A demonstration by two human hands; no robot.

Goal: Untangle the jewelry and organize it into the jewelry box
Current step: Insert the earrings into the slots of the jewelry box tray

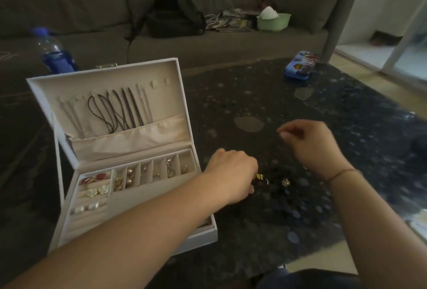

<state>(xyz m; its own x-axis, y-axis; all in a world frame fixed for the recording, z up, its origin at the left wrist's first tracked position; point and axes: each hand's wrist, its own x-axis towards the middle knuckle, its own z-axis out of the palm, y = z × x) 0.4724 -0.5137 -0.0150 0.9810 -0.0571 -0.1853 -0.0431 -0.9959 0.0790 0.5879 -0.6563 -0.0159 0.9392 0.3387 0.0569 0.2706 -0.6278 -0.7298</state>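
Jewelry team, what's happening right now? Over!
Left hand down on loose gold pieces. Right hand raised, fingers pinched; held item too small to tell. Box open, partly filled. Nothing blocking.

The open jewelry box (129, 173) sits on the table (346, 127) at the left, necklaces (120, 111) hanging in its raised lid. Loose earrings (285, 182) lie right of it, a tin (300, 64) far behind, a bottle (54, 51) behind the box.

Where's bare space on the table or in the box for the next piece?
Free: dark table between box lid and blue tin; box's large plain compartment below the divider row. Crowded: small gold pieces between left hand and right hand.
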